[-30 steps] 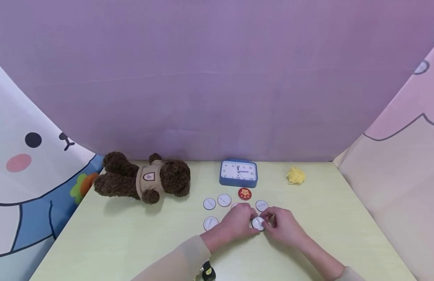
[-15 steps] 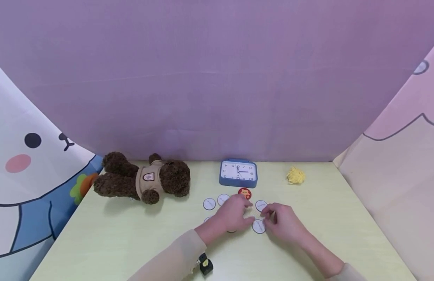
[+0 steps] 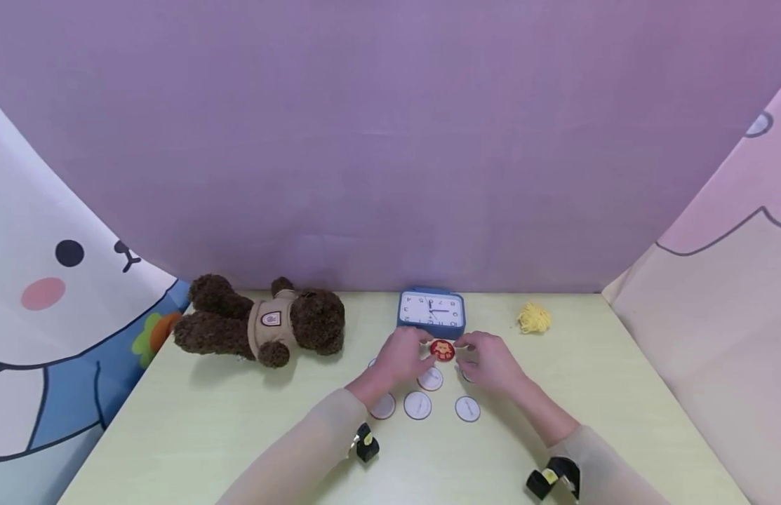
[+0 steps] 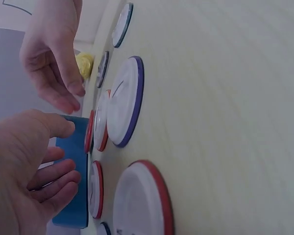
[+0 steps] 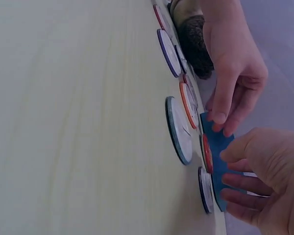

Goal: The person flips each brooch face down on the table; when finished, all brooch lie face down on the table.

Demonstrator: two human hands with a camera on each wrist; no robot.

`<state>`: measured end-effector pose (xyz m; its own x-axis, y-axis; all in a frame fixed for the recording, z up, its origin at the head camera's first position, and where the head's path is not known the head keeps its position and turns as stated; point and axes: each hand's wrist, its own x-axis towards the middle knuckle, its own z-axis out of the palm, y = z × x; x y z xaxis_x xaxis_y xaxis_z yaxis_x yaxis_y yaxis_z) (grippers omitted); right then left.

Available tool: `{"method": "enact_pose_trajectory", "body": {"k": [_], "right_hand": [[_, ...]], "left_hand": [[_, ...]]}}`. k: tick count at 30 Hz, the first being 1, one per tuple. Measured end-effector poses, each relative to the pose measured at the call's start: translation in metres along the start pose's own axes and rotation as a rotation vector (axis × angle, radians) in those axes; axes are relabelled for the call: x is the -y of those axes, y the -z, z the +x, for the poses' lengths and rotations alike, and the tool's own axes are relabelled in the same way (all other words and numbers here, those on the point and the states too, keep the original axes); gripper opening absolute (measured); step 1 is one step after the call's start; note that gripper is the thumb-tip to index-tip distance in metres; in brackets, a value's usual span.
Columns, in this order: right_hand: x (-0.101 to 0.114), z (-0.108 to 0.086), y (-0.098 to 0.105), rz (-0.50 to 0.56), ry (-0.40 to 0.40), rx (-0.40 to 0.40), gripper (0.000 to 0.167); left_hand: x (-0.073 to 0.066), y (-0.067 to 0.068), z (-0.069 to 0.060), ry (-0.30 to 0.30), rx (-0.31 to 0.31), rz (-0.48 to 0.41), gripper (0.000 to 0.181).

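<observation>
A red round pin badge [image 3: 442,350] with a cartoon picture lies face up in front of the blue clock [image 3: 431,309]. My left hand [image 3: 399,358] is just left of it, fingers relaxed, thumb and forefinger tips near its edge. On its other side is my right hand [image 3: 494,365], loosely bent and also close to the edge. Neither hand visibly grips the badge. Several more badges lie white back up, among them a middle badge [image 3: 431,379], a front badge [image 3: 418,405] and a right-hand badge [image 3: 468,409]. My hands partly cover others.
A brown teddy bear [image 3: 264,322] lies on its back at the table's left. Yellow yarn [image 3: 534,318] sits at the back right. A purple curtain [image 3: 390,154] rises behind the table [image 3: 605,414].
Both hands have left the right-hand badge, which was held between them and now lies flat. They have moved away from me to either side of the red badge.
</observation>
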<state>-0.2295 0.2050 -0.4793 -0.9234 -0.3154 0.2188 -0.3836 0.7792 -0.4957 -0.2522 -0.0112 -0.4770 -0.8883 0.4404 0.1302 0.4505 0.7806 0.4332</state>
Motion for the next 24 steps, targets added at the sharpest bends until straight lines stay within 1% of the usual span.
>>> {"method": "enact_pose_trajectory", "body": {"k": [2,5,9,12,15,17,19,22,24], "right_hand": [[0.001,0.004,-0.004,-0.004,0.009,0.020,0.026],[0.002,0.009,-0.010,-0.040,0.022,0.037,0.027],[0.003,0.012,-0.015,-0.088,0.040,0.040,0.027],[0.003,0.013,-0.017,-0.092,0.037,0.048,0.024],[0.002,0.012,-0.018,-0.088,0.031,0.055,0.020],[0.002,0.011,-0.016,-0.080,0.023,0.050,0.017],[0.001,0.010,-0.014,-0.080,0.025,0.033,0.013],[-0.001,0.008,-0.011,-0.081,0.025,-0.012,0.011],[-0.002,0.007,-0.010,-0.081,0.027,-0.047,0.010]], "left_hand": [[0.000,-0.004,0.003,0.003,0.011,0.011,0.031],[-0.003,-0.009,0.006,0.024,0.033,0.017,0.026],[-0.008,-0.012,0.007,0.045,0.063,0.056,0.027],[-0.011,-0.014,0.007,0.049,0.074,0.093,0.027],[-0.011,-0.015,0.006,0.045,0.069,0.095,0.024],[-0.011,-0.015,0.006,0.038,0.057,0.074,0.022],[-0.011,-0.015,0.006,0.032,0.035,0.030,0.021],[-0.012,-0.014,0.006,0.030,-0.009,-0.069,0.023],[-0.013,-0.013,0.006,0.029,-0.032,-0.130,0.029]]}}
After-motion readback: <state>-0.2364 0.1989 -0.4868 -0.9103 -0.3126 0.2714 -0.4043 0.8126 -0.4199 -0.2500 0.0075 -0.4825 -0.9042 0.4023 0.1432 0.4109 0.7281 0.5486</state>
